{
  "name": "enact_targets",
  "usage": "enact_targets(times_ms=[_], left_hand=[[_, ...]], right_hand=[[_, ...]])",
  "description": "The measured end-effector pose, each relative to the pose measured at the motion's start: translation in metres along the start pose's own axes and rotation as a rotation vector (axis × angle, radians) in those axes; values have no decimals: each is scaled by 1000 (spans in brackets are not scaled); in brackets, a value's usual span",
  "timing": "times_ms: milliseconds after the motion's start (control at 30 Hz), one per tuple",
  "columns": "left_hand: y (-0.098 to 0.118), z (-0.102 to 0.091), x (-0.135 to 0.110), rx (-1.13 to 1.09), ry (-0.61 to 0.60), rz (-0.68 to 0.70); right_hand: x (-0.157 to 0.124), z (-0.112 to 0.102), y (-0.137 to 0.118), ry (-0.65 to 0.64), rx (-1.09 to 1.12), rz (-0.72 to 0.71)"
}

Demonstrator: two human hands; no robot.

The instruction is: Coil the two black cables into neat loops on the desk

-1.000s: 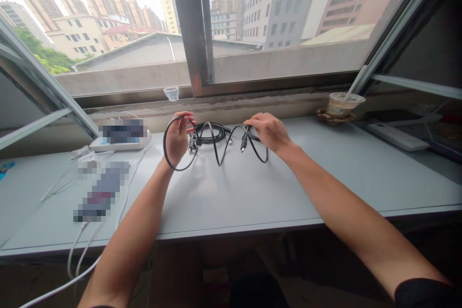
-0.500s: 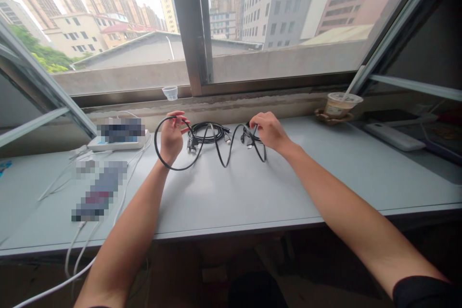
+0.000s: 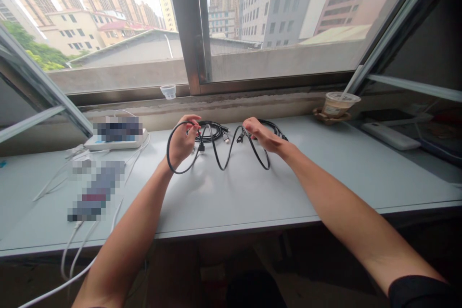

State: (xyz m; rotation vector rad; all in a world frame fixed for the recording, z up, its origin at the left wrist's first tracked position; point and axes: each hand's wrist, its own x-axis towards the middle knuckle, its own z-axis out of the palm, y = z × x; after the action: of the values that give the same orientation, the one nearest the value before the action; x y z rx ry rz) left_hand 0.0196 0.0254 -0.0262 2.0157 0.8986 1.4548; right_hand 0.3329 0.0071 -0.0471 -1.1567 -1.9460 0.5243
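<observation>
Your left hand [image 3: 182, 143] is curled nearly closed, fingertips pinching a black cable [image 3: 223, 169] whose loop hangs in front of your wrist. Your right hand [image 3: 264, 135] grips the same cable between thumb and bent fingers. It sags in waves between both hands, above the table [image 3: 234, 207], nearer the far edge; a coiled cable [image 3: 217, 140] lies behind, towards that edge.

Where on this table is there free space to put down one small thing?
Free: the front middle of the table, between the forearms and nearer than the held cable; also the right part, between the right forearm and the cup. Crowded: the back middle, with coiled cables behind both hands, and the left, with a white box and a blurred thing.
</observation>
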Motion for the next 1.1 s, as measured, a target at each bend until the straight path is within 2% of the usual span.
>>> enact_targets(times_ms=[133,333,467,567,700,833,1000,1100], left_hand=[[8,7,-4,12,-52,16],[24,21,-9,42,-145,90],[35,37,-16,8,-242,143],[42,42,-19,86,-238,241],[43,34,-16,101,-149,236],[37,21,-10,5,-106,164],[36,13,-6,-58,-152,100],[33,8,-5,-31,-188,79]], right_hand=[[3,2,-11,-28,119,32],[3,8,-28,-46,191,166],[0,21,-46,-69,189,122],[0,31,-50,-103,201,57],[4,35,-28,-31,221,-35],[8,27,0,45,320,35],[10,11,6,193,36,-163],[8,6,0,233,-24,-191]])
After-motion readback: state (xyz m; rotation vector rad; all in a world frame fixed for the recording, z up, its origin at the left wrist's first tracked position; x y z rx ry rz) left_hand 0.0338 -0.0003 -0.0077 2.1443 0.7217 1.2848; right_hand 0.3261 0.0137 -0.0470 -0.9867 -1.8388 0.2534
